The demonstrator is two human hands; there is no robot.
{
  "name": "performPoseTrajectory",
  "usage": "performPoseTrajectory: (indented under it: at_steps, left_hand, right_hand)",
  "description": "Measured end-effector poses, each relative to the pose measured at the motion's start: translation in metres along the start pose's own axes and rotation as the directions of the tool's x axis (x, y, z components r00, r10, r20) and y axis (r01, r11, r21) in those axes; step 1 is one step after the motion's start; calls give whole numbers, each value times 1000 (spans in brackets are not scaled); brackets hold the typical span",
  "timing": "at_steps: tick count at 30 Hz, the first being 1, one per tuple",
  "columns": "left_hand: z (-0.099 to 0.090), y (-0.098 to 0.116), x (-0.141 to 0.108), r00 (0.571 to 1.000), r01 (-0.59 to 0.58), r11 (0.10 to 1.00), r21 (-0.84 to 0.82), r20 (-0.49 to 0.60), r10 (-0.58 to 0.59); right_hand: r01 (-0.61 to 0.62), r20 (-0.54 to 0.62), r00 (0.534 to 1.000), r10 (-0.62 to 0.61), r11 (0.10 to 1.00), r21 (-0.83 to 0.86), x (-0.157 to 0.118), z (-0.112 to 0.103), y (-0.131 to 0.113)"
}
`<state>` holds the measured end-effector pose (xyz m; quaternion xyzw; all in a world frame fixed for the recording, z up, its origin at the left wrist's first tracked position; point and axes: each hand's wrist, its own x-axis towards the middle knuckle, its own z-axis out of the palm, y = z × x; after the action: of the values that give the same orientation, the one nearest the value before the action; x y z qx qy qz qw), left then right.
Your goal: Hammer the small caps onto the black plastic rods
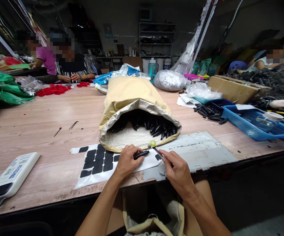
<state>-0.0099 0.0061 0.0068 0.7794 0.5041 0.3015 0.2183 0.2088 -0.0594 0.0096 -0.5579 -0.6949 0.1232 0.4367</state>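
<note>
My left hand (127,161) is closed around a short black tapered piece (142,154), which lies low over the table's front edge. In my right hand (177,168) is the shaft of a small hammer (158,151). The hammer's head, with a yellow-green end, is just above and beside the black piece's tip. Beneath my hands lies a white sheet (83,178) bearing rows of black rounded-square stickers, partly covered by my left hand. Right behind it, a yellow woven sack (137,90) lies with its mouth facing me, and many similar black pieces (159,126) show inside.
A grey board (205,150) lies to the right. Beyond it are a blue tray (252,126) and loose black parts (208,111). A white power bank (14,177) with a cable is at left. A second sack (156,226) is at my lap. Co-workers sit across the table.
</note>
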Motion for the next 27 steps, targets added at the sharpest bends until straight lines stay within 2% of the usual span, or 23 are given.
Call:
performPoseTrajectory:
  at_steps: [7, 10, 14, 17, 21, 23, 27]
  left_hand:
    - [2, -4, 1, 1000, -8, 1000, -18, 0, 8]
    - [1, -4, 1, 1000, -9, 999, -36, 10, 10]
    - [-3, -3, 0, 999, -16, 997, -74, 32, 18]
    - [-4, -3, 0, 999, -26, 996, -90, 40, 29]
    - [-4, -4, -1, 997, -42, 996, -79, 56, 47]
    - [-3, -5, -1, 997, -48, 997, -65, 63, 52]
    - [-3, -5, -3, 994, -70, 996, -64, 80, 75]
  right_hand:
    - [16, -36, 999, -17, 999, -41, 2, -2, 4]
    - [15, -54, 998, -26, 981, -192, 5, -2, 10]
    - [54, -57, 995, -87, 899, -435, 11, 1, 22]
    - [83, -29, 993, -115, 851, -519, 17, 5, 29]
    - [132, 6, 989, -149, 860, -492, 27, 5, 20]
    - [216, 90, 976, -196, 885, -412, 34, 4, 9]
    - [355, 295, 916, -272, 892, -279, 46, 11, -10]
